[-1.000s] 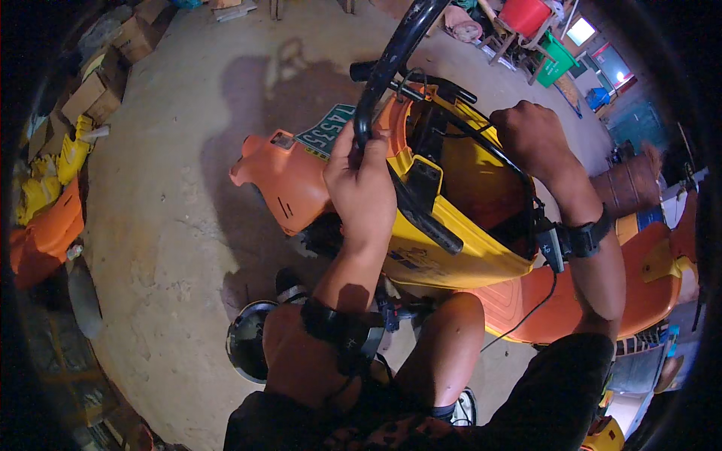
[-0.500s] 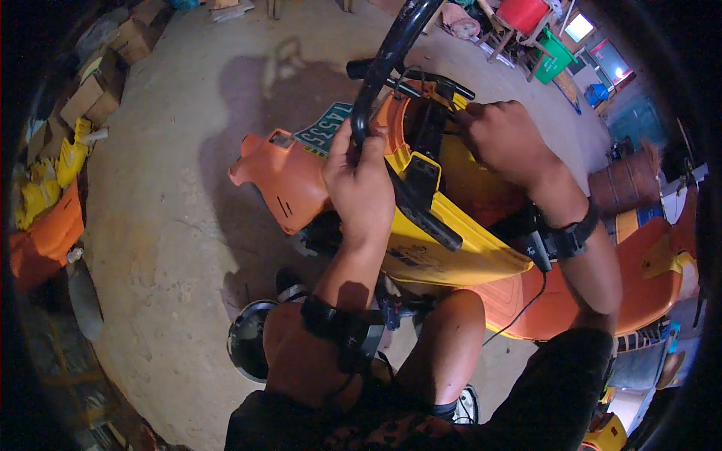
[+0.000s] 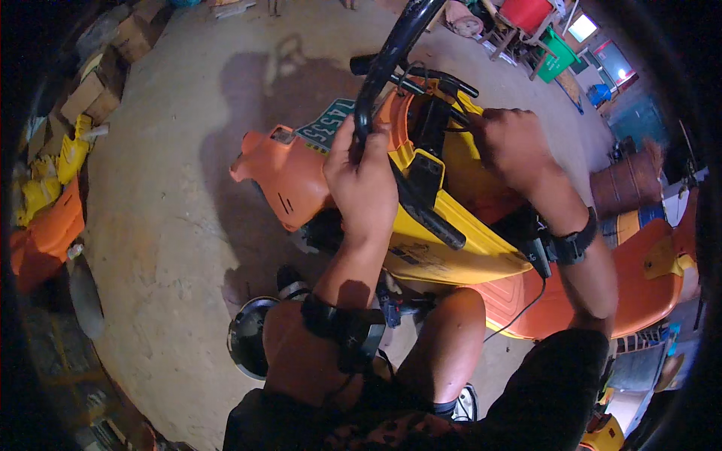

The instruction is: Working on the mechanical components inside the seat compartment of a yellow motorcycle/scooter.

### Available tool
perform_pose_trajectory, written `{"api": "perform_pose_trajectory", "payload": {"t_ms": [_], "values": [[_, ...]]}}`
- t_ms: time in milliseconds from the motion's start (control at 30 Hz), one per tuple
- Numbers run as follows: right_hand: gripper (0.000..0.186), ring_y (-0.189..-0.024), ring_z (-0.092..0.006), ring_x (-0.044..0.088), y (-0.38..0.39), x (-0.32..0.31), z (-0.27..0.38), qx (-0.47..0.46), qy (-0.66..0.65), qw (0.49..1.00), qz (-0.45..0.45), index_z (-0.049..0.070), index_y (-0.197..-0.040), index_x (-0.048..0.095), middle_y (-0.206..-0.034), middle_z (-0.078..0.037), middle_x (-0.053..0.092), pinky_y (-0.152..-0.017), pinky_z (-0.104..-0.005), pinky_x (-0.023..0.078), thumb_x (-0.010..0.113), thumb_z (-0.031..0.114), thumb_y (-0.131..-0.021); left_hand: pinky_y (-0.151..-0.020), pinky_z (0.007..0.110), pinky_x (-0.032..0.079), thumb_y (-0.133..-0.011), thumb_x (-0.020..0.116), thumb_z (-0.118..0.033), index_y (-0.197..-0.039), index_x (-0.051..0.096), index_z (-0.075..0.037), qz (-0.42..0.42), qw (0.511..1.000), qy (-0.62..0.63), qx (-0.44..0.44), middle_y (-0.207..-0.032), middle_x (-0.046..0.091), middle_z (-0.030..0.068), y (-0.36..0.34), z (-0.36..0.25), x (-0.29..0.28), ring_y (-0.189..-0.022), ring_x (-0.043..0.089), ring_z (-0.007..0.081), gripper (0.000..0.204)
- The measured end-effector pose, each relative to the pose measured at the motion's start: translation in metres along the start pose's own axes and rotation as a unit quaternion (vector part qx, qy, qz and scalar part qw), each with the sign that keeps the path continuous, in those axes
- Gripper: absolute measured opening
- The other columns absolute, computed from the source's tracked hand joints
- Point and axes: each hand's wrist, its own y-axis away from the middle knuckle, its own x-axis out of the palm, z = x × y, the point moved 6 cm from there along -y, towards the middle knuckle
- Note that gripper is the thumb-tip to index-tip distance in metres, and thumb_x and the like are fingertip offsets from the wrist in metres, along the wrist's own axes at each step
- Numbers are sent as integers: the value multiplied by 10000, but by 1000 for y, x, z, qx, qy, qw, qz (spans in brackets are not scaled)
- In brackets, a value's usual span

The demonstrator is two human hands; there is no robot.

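My left hand [image 3: 363, 177] is wrapped around a black bent metal tube [image 3: 383, 64], which rises toward the top of the view. Under it lies the orange and yellow plastic body of a small ride-on vehicle, with a yellow side panel [image 3: 451, 244] and an orange front piece [image 3: 289, 173]. A green plate [image 3: 329, 122] is fixed beside the orange piece. My right hand [image 3: 515, 146] is closed at the upper edge of the yellow body, next to a black bracket [image 3: 431, 128] and thin cables. Whatever its fingers hold is hidden.
A round dark basin [image 3: 250, 338] stands by my left leg, and a cordless drill [image 3: 391, 310] lies between my knees. The long orange seat section [image 3: 624, 289] spreads to the right. Cardboard boxes [image 3: 94, 90] line the left wall; a green bin [image 3: 555, 56] stands far right.
My right hand has moved slightly to the right and down, still closed. The tube and my left hand appear a little further right, with the grip unchanged.
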Motion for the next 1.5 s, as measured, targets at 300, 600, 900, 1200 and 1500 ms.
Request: {"api": "perform_pose_trajectory", "payload": {"t_ms": [300, 600, 900, 1200, 1500], "values": [[183, -893, -314, 595, 3, 25, -68, 163, -53, 982, 74, 143, -930, 675, -870, -105, 645, -734, -423, 493, 555, 174, -796, -645, 205, 391, -864, 578, -77, -1033, 607, -1, -4, 1000, 1, -7, -807, 587, -34, 0, 3, 0, -723, 490, 36, 187], [150, -910, -310, 618, -37, 78, -122, 132, -31, 987, 85, 141, -933, 668, -940, -123, 649, -754, -411, 515, 572, 176, -823, -665, 202, 398, -848, 565, -47, -1038, 605, 2, -14, 1000, 9, -15, -809, 579, -40, 2, 0, 3, -731, 493, 38, 200], [112, -732, -353, 606, -69, 66, -133, 109, -51, 990, -76, 58, -805, 639, -767, -161, 614, -647, -428, 490, 585, 155, -787, -672, 205, 402, -859, 543, -59, -1039, 595, 11, 2, 1000, -16, 0, -815, 575, -34, 0, -3, -1, -732, 498, 42, 200], [117, -797, -374, 614, 19, -9, -96, 108, -125, 952, -256, 32, -854, 630, -892, -180, 639, -692, -415, 500, 586, 133, -814, -740, 229, 423, -862, 563, -62, -1051, 593, 13, -9, 1000, 5, -19, -880, 605, -3, 1, 11, 4, -814, 535, 73, 206], [233, -889, -183, 574, 232, -24, 13, 321, -569, 625, -426, -22, -997, 538, -1040, -142, 603, -771, -318, 471, 475, 196, -945, -826, 311, 433, -798, 564, -5, -1101, 513, 17, -63, 933, -235, 264, -992, 569, 124, 18, -28, 2, -924, 551, 233, 308]]}}
